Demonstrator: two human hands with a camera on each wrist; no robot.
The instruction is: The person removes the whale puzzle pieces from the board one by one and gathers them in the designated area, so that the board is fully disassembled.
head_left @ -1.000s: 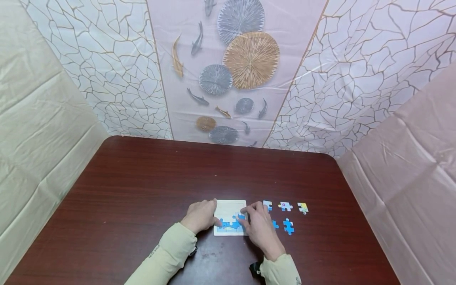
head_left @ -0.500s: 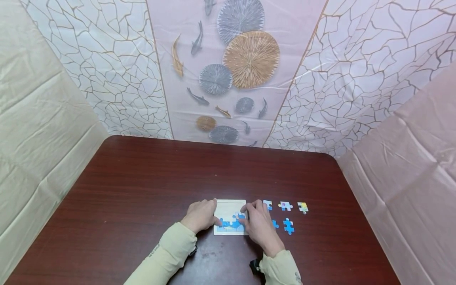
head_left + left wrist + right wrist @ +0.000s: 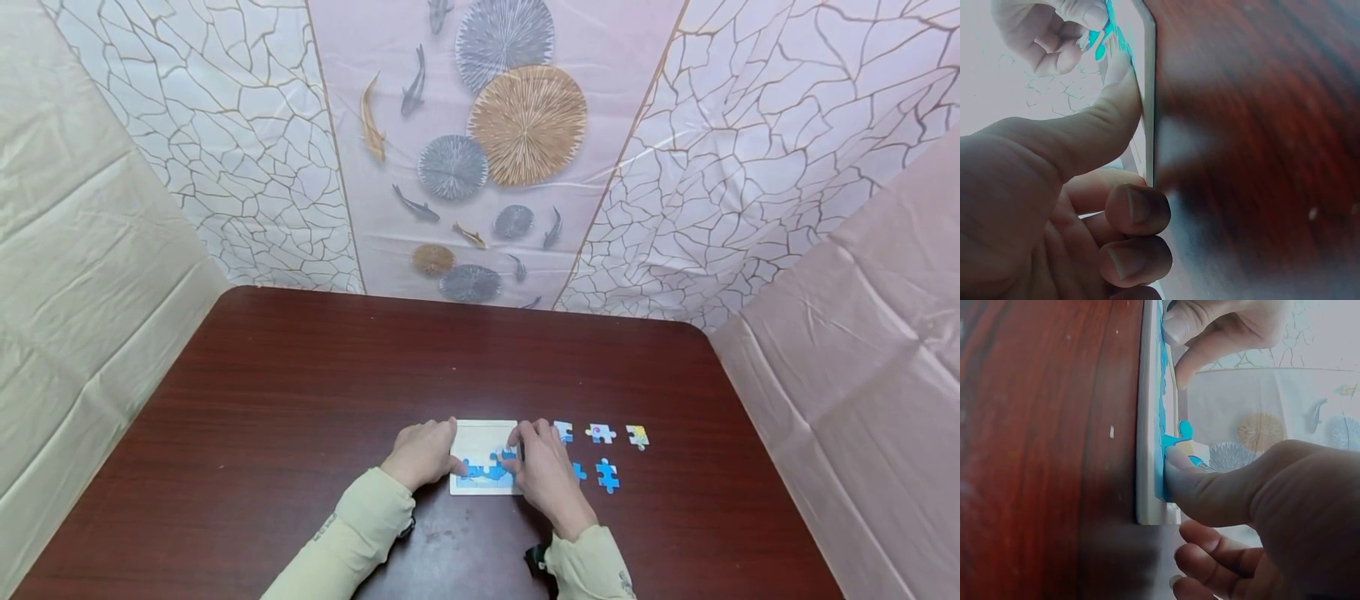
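Puzzle tray (image 3: pixel 480 435) gripped by left hand (image 3: pixel 422 454) along side, probably for steadiness, placed between left hand and right hand (image 3: pixel 551 477). Hands apart; tilted piece (image 3: pixel 1185 430) pinched by right at tray's joined pieces (image 3: pixel 480 473), seemingly for alignment. Loose pieces (image 3: pixel 608 476) laid right of right hand, presumably for reach.

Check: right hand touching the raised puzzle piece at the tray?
Touching. The right wrist view shows it: the thumb tip of the right hand lies against the puzzle piece above the tray, with no visible gap.
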